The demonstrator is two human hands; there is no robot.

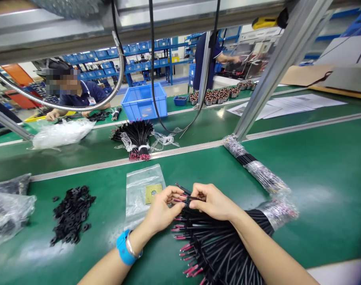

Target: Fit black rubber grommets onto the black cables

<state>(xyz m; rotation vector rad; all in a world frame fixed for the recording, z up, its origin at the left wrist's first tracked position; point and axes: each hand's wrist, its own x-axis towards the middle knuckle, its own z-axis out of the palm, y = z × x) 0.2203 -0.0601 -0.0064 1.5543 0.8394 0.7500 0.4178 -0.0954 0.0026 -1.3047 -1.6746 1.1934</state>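
My left hand pinches the pink-tipped end of a black cable, thumb and forefinger closed on it. Beside it on the right, my right hand grips the same cable a little further along. Below both hands a fanned bundle of black cables with pink, bare-tipped ends lies on the green table. A clear zip bag with a yellow square plate on it lies just left of my left hand. A pile of small black parts sits further left.
Plastic-wrapped cables lie at the right. Beyond the metal rail are another cable bundle and a blue bin. Plastic bags lie far left. A metal post rises at right. Two people work across the table.
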